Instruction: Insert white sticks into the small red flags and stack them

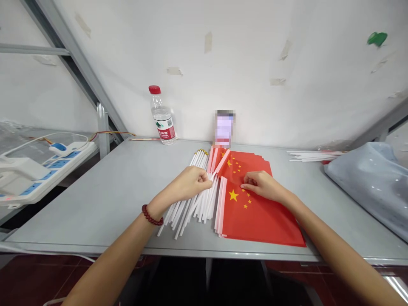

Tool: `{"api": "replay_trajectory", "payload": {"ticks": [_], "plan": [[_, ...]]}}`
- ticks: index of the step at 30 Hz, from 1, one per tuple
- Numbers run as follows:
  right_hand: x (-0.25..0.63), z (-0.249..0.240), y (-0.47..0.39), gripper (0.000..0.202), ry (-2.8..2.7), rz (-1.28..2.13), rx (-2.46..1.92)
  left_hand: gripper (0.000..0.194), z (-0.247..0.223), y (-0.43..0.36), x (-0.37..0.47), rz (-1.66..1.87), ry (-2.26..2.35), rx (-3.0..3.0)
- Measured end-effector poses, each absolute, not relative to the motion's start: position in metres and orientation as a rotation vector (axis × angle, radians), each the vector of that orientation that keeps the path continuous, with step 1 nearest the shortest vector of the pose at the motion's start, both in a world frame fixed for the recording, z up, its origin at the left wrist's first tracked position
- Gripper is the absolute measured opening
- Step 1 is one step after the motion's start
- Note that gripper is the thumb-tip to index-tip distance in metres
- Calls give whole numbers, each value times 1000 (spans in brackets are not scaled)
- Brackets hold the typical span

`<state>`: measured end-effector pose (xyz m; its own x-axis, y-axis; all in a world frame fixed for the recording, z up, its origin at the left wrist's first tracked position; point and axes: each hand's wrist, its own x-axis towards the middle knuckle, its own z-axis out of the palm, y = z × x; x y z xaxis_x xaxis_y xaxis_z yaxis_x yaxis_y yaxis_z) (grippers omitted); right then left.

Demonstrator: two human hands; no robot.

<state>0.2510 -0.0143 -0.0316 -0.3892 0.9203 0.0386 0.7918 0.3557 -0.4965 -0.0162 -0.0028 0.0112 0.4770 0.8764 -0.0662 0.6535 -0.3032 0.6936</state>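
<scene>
My left hand (pixel 194 182) is closed in a pinch above a loose bundle of white sticks (pixel 204 206), several with gold tips at the far end. Whatever is between its fingertips is hidden. Just beyond the fingers, a slanting white strip (pixel 222 162) crosses the far red flags. My right hand (pixel 262 184) has curled fingers, with thumb and forefinger down at the surface of a red flag (pixel 264 223) with yellow stars. Whether they grip the cloth is not clear. This flag tops a fanned stack with white sleeve edges (pixel 220 208) on the left.
A phone (pixel 225 129) leans on the wall behind the flags. To its left stands a water bottle (pixel 163 121). A power strip (pixel 52 174) lies far left. On the right are more white sticks (pixel 314 156) and a grey-blue bag (pixel 369 182) on the table (pixel 95 199).
</scene>
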Motion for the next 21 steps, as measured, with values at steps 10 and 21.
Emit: {"api": "replay_trajectory", "payload": {"ticks": [10, 21], "plan": [[254, -32, -12, 20, -2294, 530, -1551, 18, 6, -5, -7, 844, 1363, 2139], [273, -18, -7, 60, -1659, 312, -1375, 22, 1, -15, 1, 774, 963, 2246]]}}
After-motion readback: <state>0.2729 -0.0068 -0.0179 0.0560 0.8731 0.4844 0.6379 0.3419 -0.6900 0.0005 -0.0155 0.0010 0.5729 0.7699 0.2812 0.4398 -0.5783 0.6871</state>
